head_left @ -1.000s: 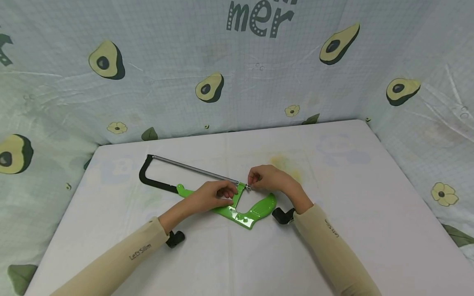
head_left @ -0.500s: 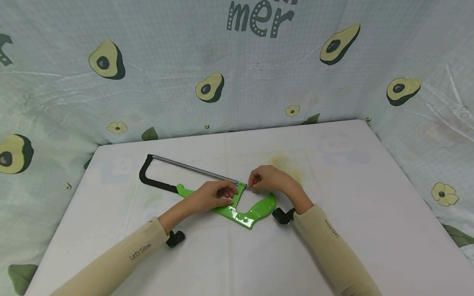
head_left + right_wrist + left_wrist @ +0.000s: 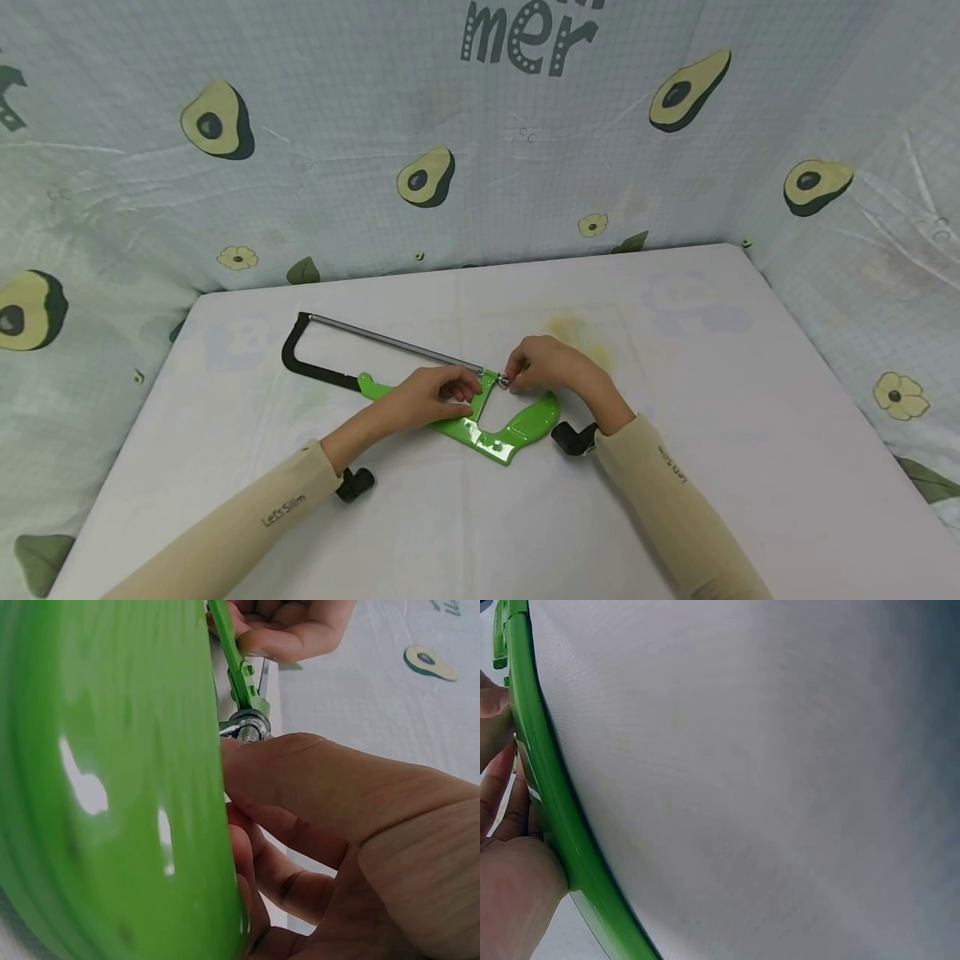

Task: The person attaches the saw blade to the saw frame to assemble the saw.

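A hacksaw lies on the white-covered table, its green handle (image 3: pixel 534 419) to the right and its black frame end (image 3: pixel 322 372) to the left. A grey blade bar (image 3: pixel 390 340) runs along its far side. My left hand (image 3: pixel 420 402) grips the green frame by the upright post, thumb and fingers on either side. At the end of that post sits a metal wing nut (image 3: pixel 503 382), pinched by my right hand (image 3: pixel 553 365) between thumb and fingers. The right wrist view shows the screw thread (image 3: pixel 248 733) at my right thumb tip; the handle hides part of the fingers.
A white cloth (image 3: pixel 465 533) covers the table. Hanging fabric (image 3: pixel 337 167) printed with avocados stands behind it and at both sides. Black wrist cameras sit under the left sleeve (image 3: pixel 277 508) and beside the right sleeve (image 3: pixel 660 483).
My right fingertips have shifted slightly at the wing nut, whose wings show at a different angle. The left hand and the hacksaw have stayed in place.
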`<state>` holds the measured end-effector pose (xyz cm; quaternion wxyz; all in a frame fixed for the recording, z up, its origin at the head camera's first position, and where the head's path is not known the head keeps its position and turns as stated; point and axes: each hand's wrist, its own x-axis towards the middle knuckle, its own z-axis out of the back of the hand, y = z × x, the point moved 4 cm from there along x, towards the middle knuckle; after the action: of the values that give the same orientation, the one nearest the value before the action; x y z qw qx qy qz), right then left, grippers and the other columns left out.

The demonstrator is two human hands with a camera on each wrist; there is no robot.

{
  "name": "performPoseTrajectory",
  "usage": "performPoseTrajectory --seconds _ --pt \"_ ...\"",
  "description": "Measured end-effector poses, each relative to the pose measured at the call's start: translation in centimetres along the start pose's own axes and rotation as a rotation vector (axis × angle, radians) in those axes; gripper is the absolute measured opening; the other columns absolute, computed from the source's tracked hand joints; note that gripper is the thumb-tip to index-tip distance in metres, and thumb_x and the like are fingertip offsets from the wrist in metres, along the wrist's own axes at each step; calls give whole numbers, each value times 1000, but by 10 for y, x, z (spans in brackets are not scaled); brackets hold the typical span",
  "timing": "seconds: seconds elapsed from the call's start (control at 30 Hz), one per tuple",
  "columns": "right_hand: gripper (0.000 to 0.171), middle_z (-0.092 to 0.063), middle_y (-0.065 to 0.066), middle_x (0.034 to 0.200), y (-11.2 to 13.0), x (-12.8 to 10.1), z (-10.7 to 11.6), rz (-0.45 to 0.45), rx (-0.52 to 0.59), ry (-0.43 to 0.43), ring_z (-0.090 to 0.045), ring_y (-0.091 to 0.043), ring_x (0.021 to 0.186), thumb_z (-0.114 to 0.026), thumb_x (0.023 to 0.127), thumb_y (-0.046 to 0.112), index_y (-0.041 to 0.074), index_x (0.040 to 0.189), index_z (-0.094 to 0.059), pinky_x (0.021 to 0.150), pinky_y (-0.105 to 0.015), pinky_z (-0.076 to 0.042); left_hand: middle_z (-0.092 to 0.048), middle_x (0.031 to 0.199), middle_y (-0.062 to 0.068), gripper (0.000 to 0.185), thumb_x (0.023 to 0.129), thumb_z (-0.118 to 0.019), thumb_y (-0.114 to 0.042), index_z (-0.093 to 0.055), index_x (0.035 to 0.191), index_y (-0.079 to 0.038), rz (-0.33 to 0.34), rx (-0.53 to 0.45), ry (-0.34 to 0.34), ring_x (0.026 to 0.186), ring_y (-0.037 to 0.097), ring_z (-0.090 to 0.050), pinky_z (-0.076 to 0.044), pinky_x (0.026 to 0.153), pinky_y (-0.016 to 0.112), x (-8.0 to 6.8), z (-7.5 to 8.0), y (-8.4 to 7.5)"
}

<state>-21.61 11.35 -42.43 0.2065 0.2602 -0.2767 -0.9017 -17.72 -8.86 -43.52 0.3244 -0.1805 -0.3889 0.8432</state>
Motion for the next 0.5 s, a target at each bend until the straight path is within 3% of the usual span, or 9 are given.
performPoseTrajectory --seconds 0.33,0.5 --pt "3 -73 2 89 -1 3 -2 27 9 16 -57 -10 74 -78 87 11 7 88 -78 67 -23 -47 -69 108 3 26 95 -73 -11 -66 119 -4 -8 -4 -2 98 14 -63 -53 89 31 0 0 0" --pt "14 -64 7 73 -1 3 -2 32 18 31 -50 -8 65 -77 90 17 10 79 -76 61 -22 -42 -69 106 2 27 94 -73 -10 -66 119 -5 -8 -7 -2 98 15 -63 -53 89 31 0 0 0"
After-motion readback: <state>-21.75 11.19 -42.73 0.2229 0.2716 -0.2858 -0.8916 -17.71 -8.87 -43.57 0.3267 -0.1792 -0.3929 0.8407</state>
